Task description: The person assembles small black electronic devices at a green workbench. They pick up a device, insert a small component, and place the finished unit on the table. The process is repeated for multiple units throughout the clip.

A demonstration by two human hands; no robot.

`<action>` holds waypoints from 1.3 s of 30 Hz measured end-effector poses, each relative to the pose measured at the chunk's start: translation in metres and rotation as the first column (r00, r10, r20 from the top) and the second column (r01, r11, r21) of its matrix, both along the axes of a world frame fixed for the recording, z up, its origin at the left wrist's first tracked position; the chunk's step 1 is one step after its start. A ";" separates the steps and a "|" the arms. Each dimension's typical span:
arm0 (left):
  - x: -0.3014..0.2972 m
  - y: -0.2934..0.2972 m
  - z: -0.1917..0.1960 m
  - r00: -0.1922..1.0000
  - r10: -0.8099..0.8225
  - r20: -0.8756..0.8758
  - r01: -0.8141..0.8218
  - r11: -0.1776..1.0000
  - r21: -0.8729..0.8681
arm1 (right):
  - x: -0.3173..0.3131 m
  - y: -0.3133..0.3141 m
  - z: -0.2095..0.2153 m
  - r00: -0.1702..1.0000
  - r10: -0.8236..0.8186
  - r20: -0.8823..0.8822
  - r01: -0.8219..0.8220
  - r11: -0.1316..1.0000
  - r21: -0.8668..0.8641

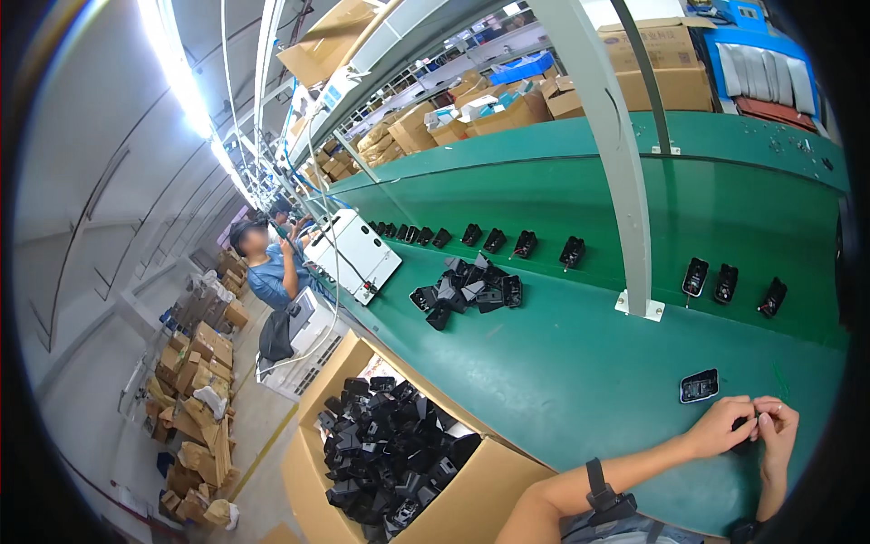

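Over the green bench at the lower right, my left hand and my right hand come together, fingers closed. Between them shows a small black part, mostly hidden by the fingers, so its exact kind cannot be made out. Just beyond my left hand lies an open black plastic housing with a pale rim, its hollow side up. Beside my right hand, a thin green strand rests on the bench.
A cardboard box full of black housings stands left of my arm. More housings form a pile on the bench. Several stand in a row along the far green strip. A grey post rises there. A co-worker is beyond a white machine.
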State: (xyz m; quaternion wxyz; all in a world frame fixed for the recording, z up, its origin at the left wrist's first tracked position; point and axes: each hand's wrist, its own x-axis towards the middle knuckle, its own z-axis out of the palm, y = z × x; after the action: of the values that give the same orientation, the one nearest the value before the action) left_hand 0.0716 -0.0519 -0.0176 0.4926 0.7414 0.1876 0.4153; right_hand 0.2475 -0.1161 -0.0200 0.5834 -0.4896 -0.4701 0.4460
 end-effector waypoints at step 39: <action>-0.009 0.014 -0.026 0.955 -0.295 -0.002 0.268 0.871 -0.412 | -0.002 -0.005 0.023 0.891 0.004 0.454 -0.122 0.965 0.232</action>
State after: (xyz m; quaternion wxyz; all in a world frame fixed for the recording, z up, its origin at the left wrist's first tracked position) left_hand 0.0628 -0.0376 -0.0438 0.6851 0.6547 0.1757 0.2667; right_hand 0.2459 -0.1213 0.0027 0.5019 -0.4848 -0.6612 0.2756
